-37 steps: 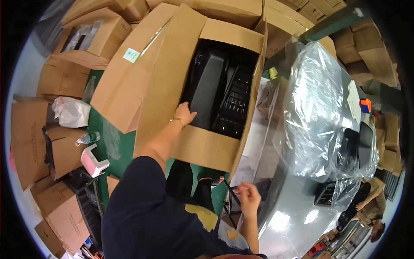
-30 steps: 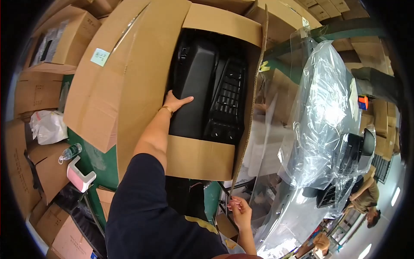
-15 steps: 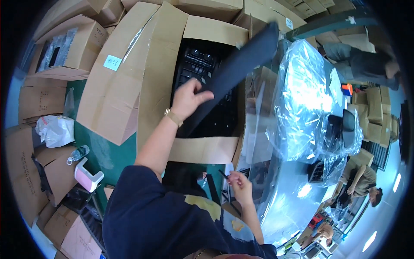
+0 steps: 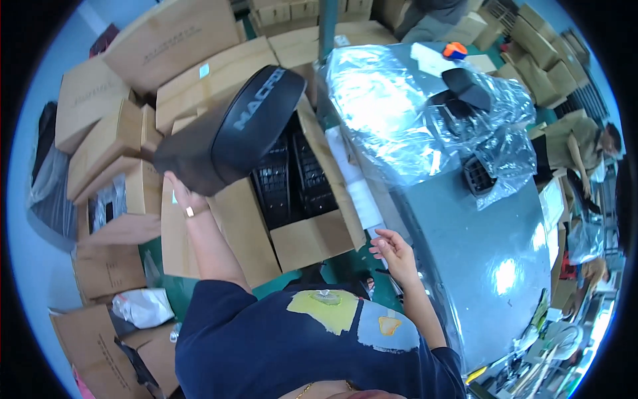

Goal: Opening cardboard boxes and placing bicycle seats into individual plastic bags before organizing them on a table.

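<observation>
Long black padded part, aloft on one hand

Long black padded part (image 4: 229,133): raised at the far-left side of the open carton (image 4: 318,241), tilted, lettered end toward far right. Gripped low at the left by left hand (image 4: 184,194), fingers clamped on the edge, mostly hidden behind it. Lifted high probably to clear carton walls.

Right hand (image 4: 396,258): in the air just right of the carton's near end, fingers loosely curled and apart, nothing seen in it; perhaps held out for balance.

Inside carton: dark ribbed parts (image 4: 316,179), lengthwise, side by side, presumably to suit the long box. Flaps spread, likely to free the mouth.

Right: grey table (image 4: 488,249), far half under clear plastic sheeting (image 4: 372,113), maybe against scratches. Far left: stacked cartons (image 4: 176,40), apparently piled to save floor.
</observation>
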### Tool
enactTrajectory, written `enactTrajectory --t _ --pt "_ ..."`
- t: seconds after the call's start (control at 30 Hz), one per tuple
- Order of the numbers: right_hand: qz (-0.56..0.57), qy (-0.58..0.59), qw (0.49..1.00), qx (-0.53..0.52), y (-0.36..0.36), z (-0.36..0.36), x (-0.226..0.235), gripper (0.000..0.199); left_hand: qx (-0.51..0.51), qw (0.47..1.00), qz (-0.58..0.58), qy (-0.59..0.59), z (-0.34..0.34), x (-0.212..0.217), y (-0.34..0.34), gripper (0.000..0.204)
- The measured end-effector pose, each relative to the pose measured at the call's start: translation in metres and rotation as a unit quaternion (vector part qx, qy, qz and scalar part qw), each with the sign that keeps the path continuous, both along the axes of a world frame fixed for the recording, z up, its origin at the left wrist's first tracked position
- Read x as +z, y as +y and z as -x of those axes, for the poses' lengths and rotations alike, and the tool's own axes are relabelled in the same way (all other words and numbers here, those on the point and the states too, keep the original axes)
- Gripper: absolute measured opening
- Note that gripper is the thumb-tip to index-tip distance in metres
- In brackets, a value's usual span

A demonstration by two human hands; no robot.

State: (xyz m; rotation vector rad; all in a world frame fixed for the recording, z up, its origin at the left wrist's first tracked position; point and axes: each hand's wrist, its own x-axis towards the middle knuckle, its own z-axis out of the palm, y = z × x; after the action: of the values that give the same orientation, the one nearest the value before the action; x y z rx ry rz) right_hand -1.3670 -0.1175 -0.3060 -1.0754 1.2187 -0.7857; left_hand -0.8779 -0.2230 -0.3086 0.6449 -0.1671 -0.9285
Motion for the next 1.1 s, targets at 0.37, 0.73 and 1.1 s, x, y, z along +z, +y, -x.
enactTrajectory --t 0.37,0.73,1.1 --pt "0.167 0.073 0.955 -0.233 0.066 0.209 0.075 0.028 -0.001 0.917 0.058 -0.394 0.190 0.143 -0.011 0.044" --pt "0.377 0.391 0.817 -0.191 0.085 0.339 0.199 0.035 -0.267 0.152 0.443 -0.842 0.508 0.162 0.086 0.011" --pt "-0.123 0.152 0.972 -0.132 0.117 0.393 -0.026 0.033 -0.347 0.199 0.602 -0.691 0.642 -0.008 0.173 0.007"
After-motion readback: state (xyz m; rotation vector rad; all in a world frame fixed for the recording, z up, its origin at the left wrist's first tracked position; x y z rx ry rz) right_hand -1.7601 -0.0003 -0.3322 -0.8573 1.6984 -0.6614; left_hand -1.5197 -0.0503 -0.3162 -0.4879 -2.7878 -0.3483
